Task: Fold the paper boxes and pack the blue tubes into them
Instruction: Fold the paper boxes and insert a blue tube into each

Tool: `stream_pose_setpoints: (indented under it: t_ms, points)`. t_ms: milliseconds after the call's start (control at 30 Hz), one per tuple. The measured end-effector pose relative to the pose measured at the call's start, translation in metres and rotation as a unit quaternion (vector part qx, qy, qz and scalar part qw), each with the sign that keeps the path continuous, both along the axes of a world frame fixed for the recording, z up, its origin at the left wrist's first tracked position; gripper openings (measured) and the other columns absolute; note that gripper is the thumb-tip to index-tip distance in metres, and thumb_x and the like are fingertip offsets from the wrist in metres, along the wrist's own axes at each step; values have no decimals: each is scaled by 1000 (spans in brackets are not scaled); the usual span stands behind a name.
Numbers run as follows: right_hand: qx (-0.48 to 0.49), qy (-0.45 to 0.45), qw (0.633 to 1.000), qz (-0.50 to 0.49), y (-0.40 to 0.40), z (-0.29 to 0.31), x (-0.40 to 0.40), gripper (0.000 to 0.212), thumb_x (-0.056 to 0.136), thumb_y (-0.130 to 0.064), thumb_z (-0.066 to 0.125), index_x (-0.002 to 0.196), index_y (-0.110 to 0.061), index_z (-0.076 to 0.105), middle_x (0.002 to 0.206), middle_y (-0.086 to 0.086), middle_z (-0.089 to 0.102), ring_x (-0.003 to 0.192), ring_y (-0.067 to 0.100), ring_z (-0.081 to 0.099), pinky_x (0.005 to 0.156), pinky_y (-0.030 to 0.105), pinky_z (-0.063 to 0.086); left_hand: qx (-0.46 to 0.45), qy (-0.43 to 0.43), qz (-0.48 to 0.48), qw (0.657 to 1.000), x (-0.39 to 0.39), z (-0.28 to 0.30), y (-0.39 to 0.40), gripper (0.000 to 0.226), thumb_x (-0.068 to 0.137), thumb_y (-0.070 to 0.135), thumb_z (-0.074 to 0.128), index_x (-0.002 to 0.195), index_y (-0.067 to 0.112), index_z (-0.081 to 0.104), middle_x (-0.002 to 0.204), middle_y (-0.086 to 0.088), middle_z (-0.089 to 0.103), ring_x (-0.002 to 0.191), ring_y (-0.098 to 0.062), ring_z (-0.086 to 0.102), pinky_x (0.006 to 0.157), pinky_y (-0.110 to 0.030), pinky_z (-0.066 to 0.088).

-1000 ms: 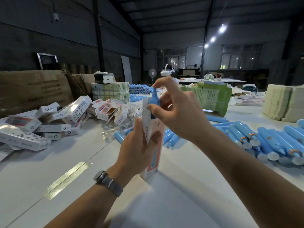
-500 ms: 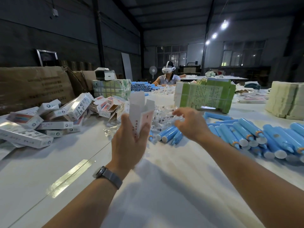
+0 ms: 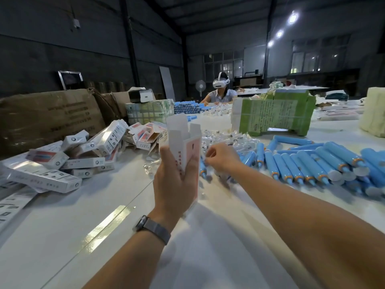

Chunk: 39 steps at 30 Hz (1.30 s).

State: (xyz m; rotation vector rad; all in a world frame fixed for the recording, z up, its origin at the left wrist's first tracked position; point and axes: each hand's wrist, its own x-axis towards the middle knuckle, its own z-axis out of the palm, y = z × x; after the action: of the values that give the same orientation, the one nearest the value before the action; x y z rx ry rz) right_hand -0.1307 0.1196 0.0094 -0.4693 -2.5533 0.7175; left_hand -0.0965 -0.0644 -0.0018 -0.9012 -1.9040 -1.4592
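Left hand (image 3: pixel 177 182): fingers wrapped round an upright paper box (image 3: pixel 188 147), held above the counter (image 3: pixel 62 236); a grey watch (image 3: pixel 153 227) on the wrist.
Paper box: pink front, white top flaps standing open.
Right hand (image 3: pixel 221 158): reached out just right of the box, fingertips pinched together down among small clear packets (image 3: pixel 225 138); what they pinch, I cannot tell.
Blue tubes (image 3: pixel 312 163): loose rows on the counter right of the hands, orange collars and white caps toward me, some just beside the right hand.
Filled boxes (image 3: pixel 87 151): a white heap on the left.
Behind: brown carton (image 3: pixel 48 117), green bundle (image 3: pixel 275 113).
Far end: a seated person (image 3: pixel 220 90) wearing a white headset.
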Motion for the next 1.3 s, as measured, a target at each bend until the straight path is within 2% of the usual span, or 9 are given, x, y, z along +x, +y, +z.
stream_pose_setpoints:
  t_ms: [100, 200, 367, 467, 567, 700, 867, 1100, 1300]
  points:
    - [-124, 159, 979, 30, -2, 26, 24, 6, 92, -18, 61, 95, -16, 67, 87, 0, 67, 76, 13, 60, 66, 20, 47, 13, -2, -6, 1000, 1, -1, 1, 43, 86, 62, 45, 104, 27, 26, 107, 0, 62, 85, -31, 67, 65, -51, 59]
    - [-243, 283, 922, 104, -8, 59, 67, 17, 92, -15, 55, 81, -18, 67, 66, -1, 59, 61, 14, 52, 58, 26, 43, 35, 7, -5, 999, 4, -3, 3, 37, 89, 53, 54, 99, 28, 27, 99, -3, 63, 81, -35, 64, 62, -50, 55]
    - [-281, 283, 879, 262, -24, 102, 128, 12, 70, -14, 54, 60, -11, 59, 57, 6, 41, 49, 13, 34, 46, 27, 25, 42, 29, -15, 999, 8, -4, 9, 35, 89, 44, 59, 98, 30, 29, 102, 2, 58, 77, -12, 60, 56, -26, 52]
    - [-147, 236, 924, 264, -35, 111, 146, 16, 73, -17, 59, 58, -15, 64, 52, 3, 46, 44, 9, 32, 41, 22, 24, 37, 26, -26, 999, 8, -7, 10, 34, 92, 46, 59, 98, 32, 28, 100, 2, 60, 76, 3, 61, 53, -17, 48]
    - [93, 187, 960, 185, -44, 110, 148, 10, 81, -17, 65, 73, -18, 71, 57, -5, 61, 45, 6, 44, 43, 12, 35, 41, 25, -29, 998, 7, -8, 10, 33, 91, 46, 57, 97, 31, 28, 99, -6, 64, 72, -10, 62, 52, -9, 43]
    - [77, 271, 947, 155, -50, 109, 145, 22, 74, -15, 69, 85, -30, 58, 61, -10, 57, 48, 1, 45, 51, 13, 37, 19, 51, -19, 998, 6, -8, 10, 36, 91, 41, 58, 93, 41, 22, 97, -13, 62, 72, -30, 60, 53, -14, 41]
    - [89, 298, 936, 163, -53, 98, 139, 43, 74, -9, 79, 96, -24, 46, 73, -7, 63, 53, 2, 53, 56, 16, 47, 7, 68, -24, 997, 6, -9, 11, 38, 90, 39, 59, 95, 41, 22, 99, -10, 60, 76, -34, 61, 55, -41, 51]
    - [207, 344, 901, 165, -50, 83, 128, 11, 81, -19, 76, 85, -13, 67, 83, -8, 65, 73, 11, 57, 72, 38, 51, 38, 37, 4, 999, 3, -10, 11, 37, 87, 43, 60, 93, 39, 24, 91, 2, 56, 68, -13, 53, 50, -13, 38]
    - [261, 242, 917, 181, -49, 73, 127, 31, 95, -40, 57, 88, -15, 75, 108, -1, 57, 98, 18, 51, 74, 44, 49, 29, 32, -14, 999, 8, -8, 12, 38, 84, 42, 63, 94, 38, 26, 89, 2, 58, 68, -7, 51, 53, -10, 39]
